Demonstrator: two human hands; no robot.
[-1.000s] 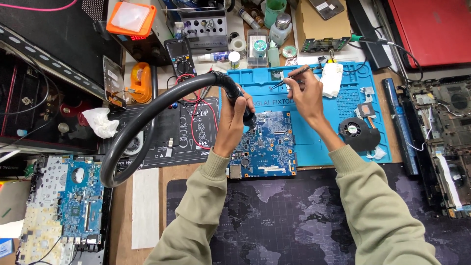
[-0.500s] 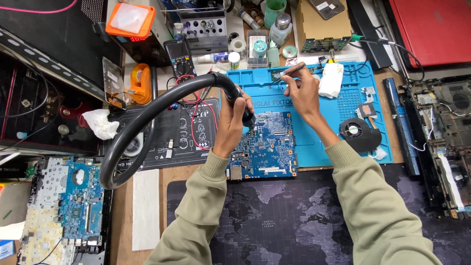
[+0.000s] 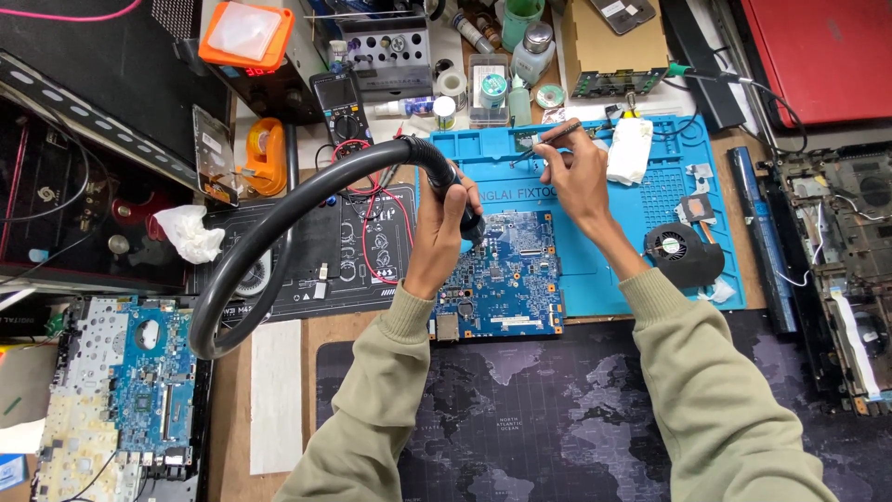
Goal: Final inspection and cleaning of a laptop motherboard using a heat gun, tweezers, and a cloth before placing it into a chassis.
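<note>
- My left hand (image 3: 437, 232) is clenched around the nozzle end of a black flexible hose (image 3: 279, 232), which loops away to the left over the dark mat and back toward the bench's left edge.
- The nozzle tip sits just above the top left corner of the blue laptop motherboard (image 3: 502, 274); whether it touches, I cannot tell.
- That board lies near the middle of the bench, across the lower left part of the blue silicone repair mat (image 3: 669, 195), with its near edge over the world-map desk pad (image 3: 557, 418).
- My right hand (image 3: 581, 177) pinches a slim metal tool, probably tweezers (image 3: 548, 139), lifted above the mat's upper edge and well clear of the board.
- Risk, as I judge it: the hose is stiff and springy, so if my left grip slackens the nozzle could swing and scrape small parts off the board.
- The red test leads (image 3: 372, 223) lie just beside the hose; a pull on the loop could drag them and the multimeter (image 3: 339, 98) behind.
- The tweezers' tips point toward the crowded back edge, where small bottles (image 3: 534, 51) stand; a careless reach there could knock one over onto the mat.
- A black cooling fan (image 3: 683, 251) rests at the mat's right side, apart from both hands.
</note>
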